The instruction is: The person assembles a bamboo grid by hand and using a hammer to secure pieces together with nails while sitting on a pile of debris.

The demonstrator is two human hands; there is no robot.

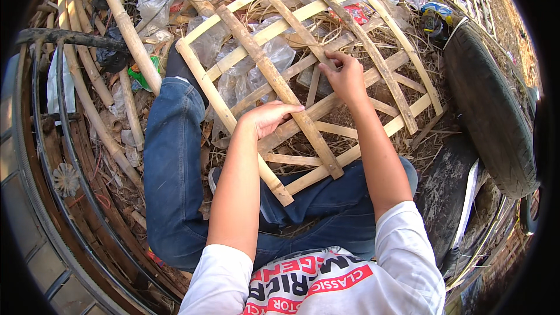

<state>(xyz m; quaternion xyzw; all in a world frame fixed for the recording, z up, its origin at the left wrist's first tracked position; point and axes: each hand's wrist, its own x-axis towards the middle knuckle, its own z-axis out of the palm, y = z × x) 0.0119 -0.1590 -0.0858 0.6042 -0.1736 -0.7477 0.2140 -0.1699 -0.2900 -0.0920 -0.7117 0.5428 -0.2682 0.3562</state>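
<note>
The lattice of pale split bamboo (pixel 274 77) spanned littered ground (pixel 434 61) and blue-jeaned lap (pixel 332 201), its strips (pixel 315 135) already crossing both ways. The left hand (pixel 272 118) clamped one strip; the right hand (pixel 345 76) curled at another, grip unclear. Strip ends jutted unevenly; what remained was uncertain.

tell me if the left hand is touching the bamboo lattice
Touching. The head view shows the left hand with its thumb laid across one strip of the bamboo lattice.
</note>
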